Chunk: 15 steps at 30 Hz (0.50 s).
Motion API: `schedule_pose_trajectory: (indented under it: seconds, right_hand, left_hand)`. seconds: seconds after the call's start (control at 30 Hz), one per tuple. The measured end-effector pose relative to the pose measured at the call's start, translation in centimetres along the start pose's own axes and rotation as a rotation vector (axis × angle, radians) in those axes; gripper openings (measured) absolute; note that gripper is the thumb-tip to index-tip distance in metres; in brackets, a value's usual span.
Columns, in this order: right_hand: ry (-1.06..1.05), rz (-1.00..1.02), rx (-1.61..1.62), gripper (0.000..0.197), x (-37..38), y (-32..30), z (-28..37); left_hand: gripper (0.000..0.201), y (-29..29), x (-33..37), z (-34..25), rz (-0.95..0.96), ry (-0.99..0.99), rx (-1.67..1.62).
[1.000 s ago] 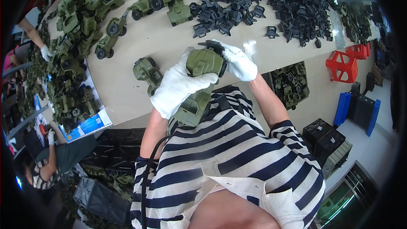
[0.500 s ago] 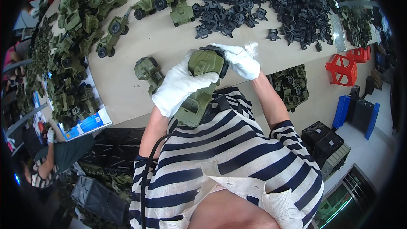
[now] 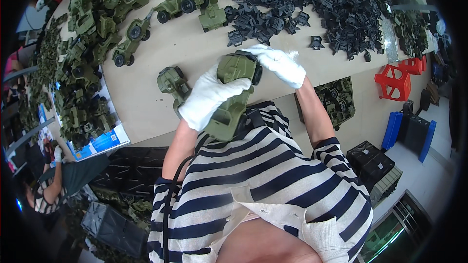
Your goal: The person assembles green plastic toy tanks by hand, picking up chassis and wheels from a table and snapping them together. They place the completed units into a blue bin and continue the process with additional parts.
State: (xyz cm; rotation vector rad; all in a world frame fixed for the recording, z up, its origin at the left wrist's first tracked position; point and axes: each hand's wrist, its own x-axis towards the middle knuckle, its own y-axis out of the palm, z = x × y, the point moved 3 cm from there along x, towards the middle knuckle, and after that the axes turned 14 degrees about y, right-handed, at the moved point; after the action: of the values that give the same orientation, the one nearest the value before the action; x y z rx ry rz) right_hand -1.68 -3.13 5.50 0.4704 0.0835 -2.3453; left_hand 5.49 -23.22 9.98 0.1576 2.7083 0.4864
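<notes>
An olive-green toy jeep with black wheels is held over the table's near edge, its hood pointing away from me. My left hand, in a white glove, is closed round its middle, thumb across the body. The gloved right hand grips the jeep's front end, fingertips over a dark part at the nose. Its thumb and part of the front are hidden. Just left of my left hand, a second green toy jeep rests on the table.
Several green toy jeeps are heaped at the left. A large pile of small black plastic parts covers the far side, with a single part nearer. Red stools and a crate of green parts stand right. A co-worker is at lower left.
My right hand has shifted slightly right and up along the jeep's nose, its fingers straighter. The jeep has tilted a little in my left hand, which keeps its grip.
</notes>
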Motion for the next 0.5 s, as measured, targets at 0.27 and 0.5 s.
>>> schedule_pose_trajectory:
  seconds: [0.27, 0.5]
  right_hand:
    - [-0.078, -0.406, 0.232, 0.032, 1.5, 5.9, 0.6]
    - [-0.319, -0.607, -0.226, 0.031, 1.5, 8.4, 1.3]
  left_hand:
    - [0.075, -0.7, 0.3, 1.7, -0.122, 0.655, 0.736]
    - [0.052, -3.1, 1.2, 4.1, -0.221, 0.712, 0.243]
